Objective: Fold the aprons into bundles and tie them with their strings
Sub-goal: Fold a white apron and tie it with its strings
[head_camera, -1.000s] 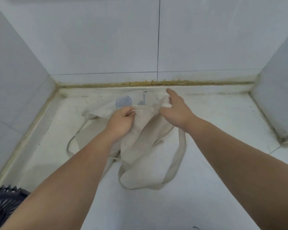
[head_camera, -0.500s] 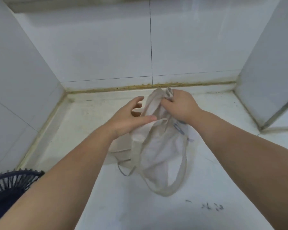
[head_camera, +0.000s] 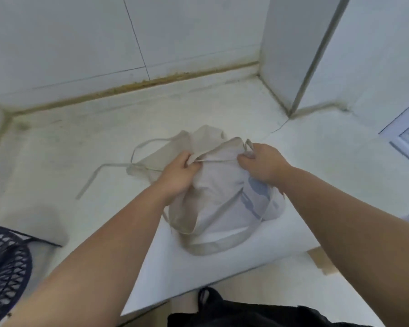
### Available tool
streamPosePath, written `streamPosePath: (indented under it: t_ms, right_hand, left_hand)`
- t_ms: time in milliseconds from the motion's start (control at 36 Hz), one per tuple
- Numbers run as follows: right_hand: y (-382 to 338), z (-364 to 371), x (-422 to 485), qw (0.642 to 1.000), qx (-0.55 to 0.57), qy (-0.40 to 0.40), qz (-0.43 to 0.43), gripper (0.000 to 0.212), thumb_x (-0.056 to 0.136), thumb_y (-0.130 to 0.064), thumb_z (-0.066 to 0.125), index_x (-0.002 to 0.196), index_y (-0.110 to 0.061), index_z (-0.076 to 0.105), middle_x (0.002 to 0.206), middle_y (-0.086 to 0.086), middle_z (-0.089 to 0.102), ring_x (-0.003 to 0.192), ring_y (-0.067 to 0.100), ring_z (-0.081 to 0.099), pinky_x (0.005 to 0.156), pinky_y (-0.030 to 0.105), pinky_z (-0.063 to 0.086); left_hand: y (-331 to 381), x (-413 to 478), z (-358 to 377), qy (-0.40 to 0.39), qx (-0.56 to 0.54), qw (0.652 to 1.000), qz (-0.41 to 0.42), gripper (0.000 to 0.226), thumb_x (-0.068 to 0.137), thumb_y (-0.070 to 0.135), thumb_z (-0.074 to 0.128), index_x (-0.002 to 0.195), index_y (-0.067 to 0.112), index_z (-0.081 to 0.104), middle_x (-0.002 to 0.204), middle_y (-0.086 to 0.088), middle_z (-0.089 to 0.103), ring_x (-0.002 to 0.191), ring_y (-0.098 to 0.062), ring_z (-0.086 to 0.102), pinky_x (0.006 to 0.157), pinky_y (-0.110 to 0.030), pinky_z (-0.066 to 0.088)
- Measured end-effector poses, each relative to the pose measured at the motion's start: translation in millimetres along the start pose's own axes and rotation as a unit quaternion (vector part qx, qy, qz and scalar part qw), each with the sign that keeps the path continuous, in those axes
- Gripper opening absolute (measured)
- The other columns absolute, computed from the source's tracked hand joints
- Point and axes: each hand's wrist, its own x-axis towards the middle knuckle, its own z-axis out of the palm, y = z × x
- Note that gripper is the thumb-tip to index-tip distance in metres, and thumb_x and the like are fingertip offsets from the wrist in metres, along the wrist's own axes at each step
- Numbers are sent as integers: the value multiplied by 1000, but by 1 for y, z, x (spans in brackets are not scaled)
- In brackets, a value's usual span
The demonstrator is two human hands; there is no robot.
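Left hand [head_camera: 177, 172] clenched the beige apron's [head_camera: 217, 204] top hem; right hand [head_camera: 261, 162] pinched the same hem further right, beside a small strap loop [head_camera: 249, 145]. Cloth hung bunched below both grips, resting on the white counter [head_camera: 222, 274]. One tie string [head_camera: 97, 172] trailed left of the left grip, flat on the counter. Dark wire basket [head_camera: 5, 263] sat far lower left.

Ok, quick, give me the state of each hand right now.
Left hand: fingers curled round the top edge of the apron, grip closed on it.
Right hand: pinches the same edge near its corner, grip closed on the apron.
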Motion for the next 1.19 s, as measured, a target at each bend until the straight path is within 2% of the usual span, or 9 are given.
streamPosePath:
  t_ms: [222, 278, 361, 472, 583, 694, 889, 1056, 1194]
  right_hand:
    - [42, 5, -56, 1000, 8, 0, 8, 31, 95, -32, 44, 69, -16, 40, 71, -2, 43, 77, 23, 44, 63, 30, 30]
    - [56, 8, -77, 1000, 1, -17, 18, 28, 95, -32, 44, 73, -14, 42, 76, 0, 45, 80, 23, 44, 65, 29, 31]
    - [81, 13, -113, 998, -13, -36, 45, 24, 95, -33, 43, 81, -13, 45, 85, 3, 48, 87, 24, 45, 76, 30, 33]
    - [111, 25, -162, 996, -28, -45, 66, 23, 97, -29, 42, 84, -11, 49, 93, 11, 50, 91, 27, 49, 72, 28, 30]
    - [144, 35, -212, 990, -50, -74, 114, 34, 97, -26, 40, 115, -2, 57, 120, 19, 57, 105, 31, 52, 76, 26, 32]
    - [174, 42, -257, 978, -81, -118, 153, 39, 96, -26, 43, 126, -4, 52, 133, 18, 51, 120, 31, 47, 79, 23, 28]
    - [211, 35, -300, 968, -64, -131, 203, 51, 96, -37, 48, 131, 0, 48, 134, 17, 50, 121, 31, 47, 87, 27, 36]
    - [213, 36, -310, 988, 39, -45, 140, 40, 95, -43, 49, 106, -7, 62, 111, 14, 62, 102, 30, 54, 86, 33, 41]
    - [207, 36, -313, 992, 69, -4, 106, 28, 95, -36, 52, 74, -18, 48, 76, 0, 51, 82, 22, 49, 67, 28, 34]
  left_hand:
    - [0, -50, 56, -61, -137, 988, -46, 18, 102, 27, 39, 111, 23, 55, 82, 4, 60, 60, -2, 55, 50, -13, 43]
    - [-4, -66, 70, -88, -117, 987, -64, 22, 101, 29, 40, 111, 18, 57, 90, -8, 64, 66, -12, 59, 59, -20, 42]
    - [-9, -99, 92, -131, -89, 984, -84, 21, 100, 29, 42, 98, 17, 58, 87, -10, 63, 73, -20, 54, 65, -27, 37]
    - [-9, -141, 123, -143, -86, 983, -74, 25, 100, 18, 42, 77, 16, 51, 60, 7, 56, 45, 1, 50, 44, -12, 37]
    - [-18, -183, 164, -201, -65, 974, -83, 19, 98, 18, 44, 86, 12, 57, 80, -4, 62, 68, -12, 59, 68, -20, 49]
    - [-34, -216, 199, -228, -9, 969, -97, 23, 98, 18, 43, 80, 25, 56, 74, 7, 54, 65, -6, 49, 56, -13, 39]
    - [-25, -242, 230, -258, 64, 961, -79, 20, 95, 19, 47, 78, 21, 58, 73, 2, 55, 71, -16, 50, 66, -27, 38]
    - [-22, -242, 223, -139, 13, 989, -43, 6, 89, 20, 59, 83, 17, 60, 74, 2, 58, 67, -12, 53, 54, -18, 41]
    - [-23, -239, 206, -74, 45, 996, 1, 5, 86, 20, 64, 86, 16, 61, 76, 2, 61, 71, -15, 55, 66, -28, 43]
